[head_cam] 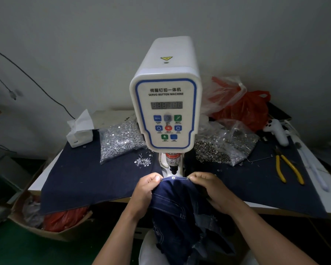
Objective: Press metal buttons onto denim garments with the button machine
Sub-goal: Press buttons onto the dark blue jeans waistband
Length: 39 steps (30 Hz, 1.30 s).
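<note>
A white servo button machine (165, 104) stands at the table's middle, its black punch tip (173, 171) pointing down. Just below it lies the stitched edge of a dark denim garment (177, 203), stretched flat; the rest of the cloth hangs off the table toward me. My left hand (146, 190) pinches the edge at its left end. My right hand (211, 190) pinches the right end. A small metal button (173, 177) shows on the edge under the punch.
An open bag of silver tacks (120, 140) lies left of the machine, loose tacks (142, 161) beside it. A bag of button caps (225, 146) sits right. Yellow pliers (289, 168), a white controller (276, 130), a tissue box (80, 131) and red bags (243, 109) ring the denim-covered table (80, 175).
</note>
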Each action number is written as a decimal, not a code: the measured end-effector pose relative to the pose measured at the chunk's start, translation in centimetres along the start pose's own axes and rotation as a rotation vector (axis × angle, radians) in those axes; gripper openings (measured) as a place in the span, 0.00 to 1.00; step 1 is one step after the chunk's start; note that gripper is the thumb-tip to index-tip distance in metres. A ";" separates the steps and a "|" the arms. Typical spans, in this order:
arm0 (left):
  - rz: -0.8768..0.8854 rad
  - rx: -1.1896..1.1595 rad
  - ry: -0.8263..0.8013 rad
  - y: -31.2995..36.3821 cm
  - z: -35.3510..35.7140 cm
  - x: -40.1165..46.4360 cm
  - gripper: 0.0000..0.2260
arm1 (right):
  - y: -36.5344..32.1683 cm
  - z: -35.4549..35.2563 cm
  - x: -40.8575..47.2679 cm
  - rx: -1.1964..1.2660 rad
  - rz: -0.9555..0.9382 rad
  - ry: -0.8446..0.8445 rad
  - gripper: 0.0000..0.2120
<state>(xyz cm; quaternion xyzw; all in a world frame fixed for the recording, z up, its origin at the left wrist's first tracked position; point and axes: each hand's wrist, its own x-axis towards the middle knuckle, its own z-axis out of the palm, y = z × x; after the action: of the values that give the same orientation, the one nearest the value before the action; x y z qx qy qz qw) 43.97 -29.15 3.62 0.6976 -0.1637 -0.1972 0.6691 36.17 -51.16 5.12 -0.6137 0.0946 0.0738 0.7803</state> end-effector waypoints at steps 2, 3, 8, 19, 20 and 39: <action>-0.011 -0.042 -0.001 0.0 0.0 -0.3 0.19 | -0.3 0.1 -0.4 0.016 0.007 -0.038 0.10; -0.019 -0.049 -0.006 0.0 0.0 -0.6 0.17 | -0.4 0.1 -0.6 0.007 0.006 -0.063 0.12; -0.048 -0.118 -0.013 0.5 -0.1 -2.9 0.05 | -1.7 0.1 -2.5 -0.018 0.061 -0.205 0.12; 0.005 0.223 -0.145 2.6 -0.4 -6.3 0.20 | -3.8 0.5 -4.7 0.135 -0.002 -0.083 0.07; -0.039 0.323 -0.213 2.3 -0.5 -6.6 0.21 | -3.6 0.4 -4.8 0.232 0.019 -0.063 0.11; -0.286 -0.427 -0.297 8.4 2.7 -3.6 0.17 | -5.1 2.0 -7.8 -1.097 -0.702 -0.264 0.11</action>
<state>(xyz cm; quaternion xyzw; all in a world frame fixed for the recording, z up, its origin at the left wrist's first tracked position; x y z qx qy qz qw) 39.75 -30.15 12.08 0.5206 -0.1146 -0.4192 0.7349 29.93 -50.42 12.22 -0.9022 -0.2586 -0.0728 0.3374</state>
